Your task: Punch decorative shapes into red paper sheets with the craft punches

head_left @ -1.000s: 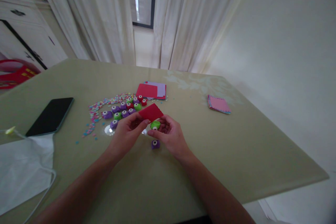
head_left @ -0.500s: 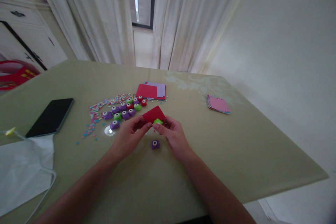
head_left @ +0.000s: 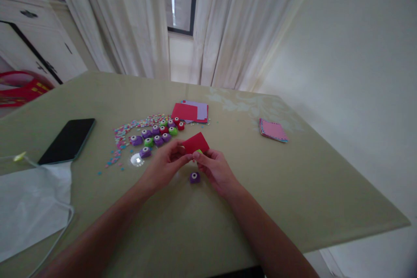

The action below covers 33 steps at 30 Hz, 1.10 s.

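My left hand (head_left: 165, 163) is closed, pinching a square of red card (head_left: 196, 141) by its left side. Fingers of my right hand (head_left: 219, 170) are wrapped round a green craft punch (head_left: 199, 151) at the card's near edge; the thumb covers most of the punch. On the table just below my hands stands a purple craft punch (head_left: 194, 177) with a dark shape on its white button. Several more purple, green and red punches (head_left: 158, 140) are grouped beyond my left hand.
Pastel confetti (head_left: 120, 137) curves around the punches. Behind them lie red and lilac cards (head_left: 184, 111). Pink edge-punched cards (head_left: 273, 130) are stacked at right. A black phone (head_left: 67, 141), a white sheet (head_left: 34, 210) and a cable (head_left: 70, 217) lie at left.
My right thumb now covers more of the green punch. The whole view has shifted slightly, while both hands keep hold of the card and punch.
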Motion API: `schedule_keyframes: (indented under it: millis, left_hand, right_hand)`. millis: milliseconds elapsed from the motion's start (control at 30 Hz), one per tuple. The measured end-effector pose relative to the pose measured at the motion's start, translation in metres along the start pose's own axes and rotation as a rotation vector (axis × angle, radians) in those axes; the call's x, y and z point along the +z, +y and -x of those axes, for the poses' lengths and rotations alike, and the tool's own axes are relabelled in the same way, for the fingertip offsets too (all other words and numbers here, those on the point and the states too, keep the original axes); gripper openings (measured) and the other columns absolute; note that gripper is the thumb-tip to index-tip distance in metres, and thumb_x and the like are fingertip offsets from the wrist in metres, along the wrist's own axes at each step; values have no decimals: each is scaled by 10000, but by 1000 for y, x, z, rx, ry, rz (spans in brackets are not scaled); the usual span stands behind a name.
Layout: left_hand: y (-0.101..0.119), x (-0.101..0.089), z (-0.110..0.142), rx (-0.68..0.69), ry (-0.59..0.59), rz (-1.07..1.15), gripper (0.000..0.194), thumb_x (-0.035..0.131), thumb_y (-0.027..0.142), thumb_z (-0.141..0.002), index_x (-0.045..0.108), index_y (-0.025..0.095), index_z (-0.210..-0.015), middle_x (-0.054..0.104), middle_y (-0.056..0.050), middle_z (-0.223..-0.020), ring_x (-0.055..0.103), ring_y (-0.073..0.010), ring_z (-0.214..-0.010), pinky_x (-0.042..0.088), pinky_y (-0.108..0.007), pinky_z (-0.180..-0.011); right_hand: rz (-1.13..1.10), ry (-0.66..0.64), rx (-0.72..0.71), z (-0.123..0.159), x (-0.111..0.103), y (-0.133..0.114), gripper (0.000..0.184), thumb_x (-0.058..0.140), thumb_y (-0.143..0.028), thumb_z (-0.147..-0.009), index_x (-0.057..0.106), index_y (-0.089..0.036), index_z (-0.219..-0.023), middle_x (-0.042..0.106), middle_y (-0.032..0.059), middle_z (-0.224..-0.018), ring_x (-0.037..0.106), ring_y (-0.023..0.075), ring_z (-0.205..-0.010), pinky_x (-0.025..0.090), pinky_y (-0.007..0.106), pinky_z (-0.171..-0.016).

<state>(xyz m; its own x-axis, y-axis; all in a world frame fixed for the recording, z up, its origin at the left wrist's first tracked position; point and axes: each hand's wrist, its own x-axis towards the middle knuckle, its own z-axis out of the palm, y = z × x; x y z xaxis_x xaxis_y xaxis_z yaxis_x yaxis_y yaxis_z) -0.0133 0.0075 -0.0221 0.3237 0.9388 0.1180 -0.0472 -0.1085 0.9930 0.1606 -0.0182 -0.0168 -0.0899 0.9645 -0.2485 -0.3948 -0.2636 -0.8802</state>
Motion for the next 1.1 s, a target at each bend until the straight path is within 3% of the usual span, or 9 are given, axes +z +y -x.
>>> schedule_keyframes:
  millis: [167, 400, 600, 733, 833, 933, 1100]
  left_hand:
    - [1, -1, 0, 12, -46, -13, 406, 832, 511, -849, 738, 194, -1083, 832, -103, -1029, 794, -292, -946, 629, -425, -863]
    - [1, -7, 2, 84, -43, -258, 295, 770, 435, -913, 784, 225, -1120, 836, -75, -1022, 783, -287, -896, 606, -378, -804]
    - [4, -14, 1, 150, -53, -507, 232, 728, 439, -914, 796, 236, -1004, 743, -18, -768, 625, -210, -640, 456, -296, -588]
    - [7, -18, 0, 158, -127, -491, 286, 695, 499, -945, 777, 230, -996, 731, -34, -881, 614, -201, -714, 459, -284, -612]
    - [6, -18, -1, 112, -103, -448, 339, 591, 514, -1014, 758, 219, -1022, 726, -36, -890, 616, -203, -745, 461, -286, -632]
    - [4, -16, -1, 88, -43, -400, 346, 571, 512, -1026, 730, 212, -962, 689, -11, -799, 582, -191, -703, 439, -283, -623]
    - [0, -13, -3, 76, -39, -376, 324, 596, 476, -1009, 711, 194, -898, 638, 15, -732, 527, -164, -651, 385, -268, -588]
  right_hand:
    - [14, 8, 5, 1, 1, 1, 432, 1019, -451, -564, 793, -168, -800, 704, 11, -746, 505, 113, -608, 379, 267, -579]
    - [138, 0, -43, 0, -2, 4, 418, 984, -433, -627, 853, -180, -933, 765, 47, -854, 590, 154, -691, 432, 291, -652]
    - [297, -40, -108, 0, -5, 2, 349, 960, -455, -671, 851, -191, -870, 709, 2, -748, 549, 149, -663, 408, 299, -666]
    - [319, -84, -47, 1, -8, 0, 377, 942, -515, -694, 810, -170, -773, 604, -28, -645, 417, 108, -583, 299, 275, -573]
    - [277, -99, 27, 0, -9, 2, 450, 944, -570, -683, 772, -156, -726, 550, -37, -614, 363, 92, -561, 245, 272, -551]
    - [208, -109, 76, -1, -8, 4, 485, 965, -589, -645, 770, -157, -745, 586, -22, -641, 389, 97, -571, 265, 267, -552]
    - [123, -117, 120, 0, -4, 6, 530, 989, -594, -596, 790, -151, -808, 678, 12, -746, 462, 100, -608, 337, 264, -588]
